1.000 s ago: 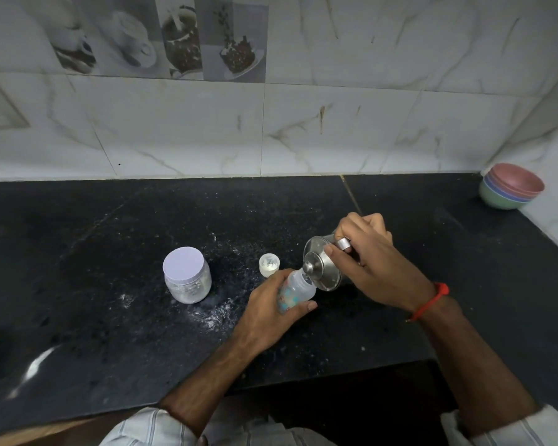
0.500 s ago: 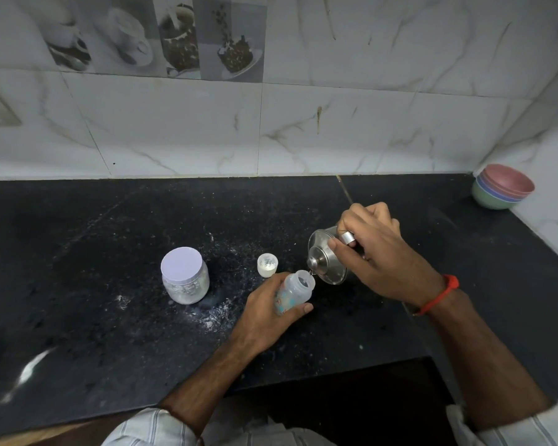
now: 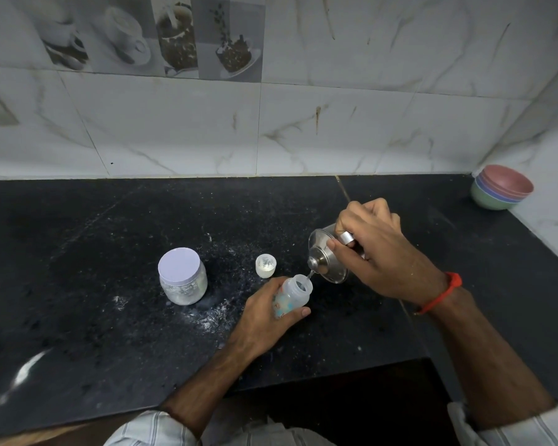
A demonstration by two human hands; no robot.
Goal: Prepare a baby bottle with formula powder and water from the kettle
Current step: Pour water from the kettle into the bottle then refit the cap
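No legible text anywhere.

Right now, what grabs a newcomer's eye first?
Centre-right, the right hand tips a steel kettle over the open baby bottle gripped by the left hand. Left of them stands a lidded powder jar amid spilled white powder; stacked pastel bowls sit far right.

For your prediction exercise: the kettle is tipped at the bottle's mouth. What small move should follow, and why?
Probably keep the steel kettle tipped and steady: its spout sits just above the baby bottle mouth, which the left hand holds.
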